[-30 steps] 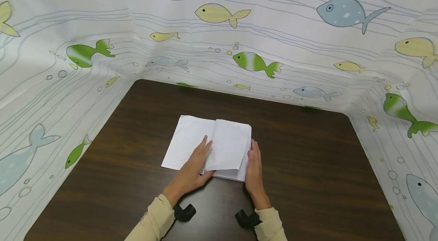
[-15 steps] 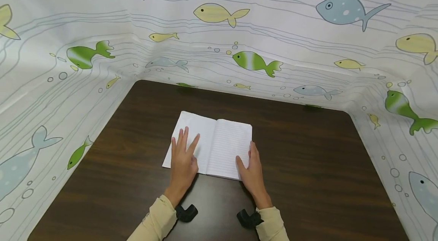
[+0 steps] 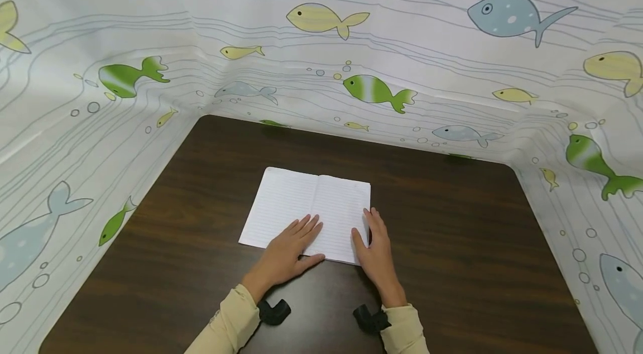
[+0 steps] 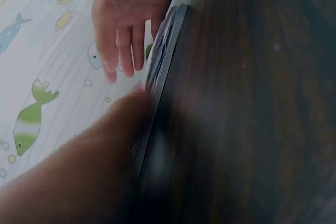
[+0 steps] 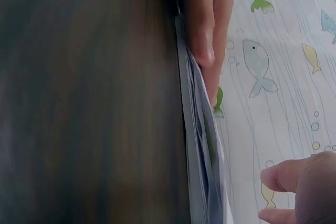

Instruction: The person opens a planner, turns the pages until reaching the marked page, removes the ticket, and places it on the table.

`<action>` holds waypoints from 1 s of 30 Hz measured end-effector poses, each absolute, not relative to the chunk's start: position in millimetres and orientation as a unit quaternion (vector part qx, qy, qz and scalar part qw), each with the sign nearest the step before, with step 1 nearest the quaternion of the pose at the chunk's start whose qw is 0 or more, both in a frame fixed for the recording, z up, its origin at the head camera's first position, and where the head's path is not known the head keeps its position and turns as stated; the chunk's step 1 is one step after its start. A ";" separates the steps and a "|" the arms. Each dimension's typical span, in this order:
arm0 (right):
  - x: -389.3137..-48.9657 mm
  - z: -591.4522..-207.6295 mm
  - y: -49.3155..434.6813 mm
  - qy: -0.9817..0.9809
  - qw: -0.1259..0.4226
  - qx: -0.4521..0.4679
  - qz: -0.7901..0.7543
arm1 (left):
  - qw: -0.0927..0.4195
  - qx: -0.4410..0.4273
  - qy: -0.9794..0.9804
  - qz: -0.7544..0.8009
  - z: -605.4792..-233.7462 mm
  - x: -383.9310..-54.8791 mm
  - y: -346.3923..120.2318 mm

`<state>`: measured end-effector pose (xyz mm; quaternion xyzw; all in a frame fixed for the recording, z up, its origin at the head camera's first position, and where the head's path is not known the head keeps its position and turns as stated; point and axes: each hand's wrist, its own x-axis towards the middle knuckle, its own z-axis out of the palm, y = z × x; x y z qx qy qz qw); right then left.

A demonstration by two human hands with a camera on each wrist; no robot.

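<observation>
A white lined-paper notebook (image 3: 287, 197) lies spread beneath the straight-fingered left hand (image 3: 285, 252), the loosely extended right hand (image 3: 378, 253) at its edge, where light, even pressure should best prevent creases.

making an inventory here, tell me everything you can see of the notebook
The notebook lies open and flat on the dark wood-grain table, slightly askew. Its white pages look like paper, faintly ruled, parted by a central fold; the wrist views show loosely layered page edges. The left grip rests across its lower middle, over the fold. The right grip is at its right edge; contact is unclear.
</observation>
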<state>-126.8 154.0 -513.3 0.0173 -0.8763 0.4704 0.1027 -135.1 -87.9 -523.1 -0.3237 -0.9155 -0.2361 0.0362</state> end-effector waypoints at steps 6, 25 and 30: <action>-129.1 -510.7 160.5 -0.891 0.080 0.012 0.447 | 0.032 -0.318 -0.915 -0.246 -523.7 -134.7 -86.9; -130.7 -509.2 159.0 -0.937 0.066 0.084 0.332 | 0.058 -0.306 -0.919 -0.241 -526.6 -134.6 -77.2; -129.4 -507.1 154.1 -0.945 0.053 0.098 0.308 | 0.053 -0.304 -0.918 -0.247 -525.5 -133.9 -79.2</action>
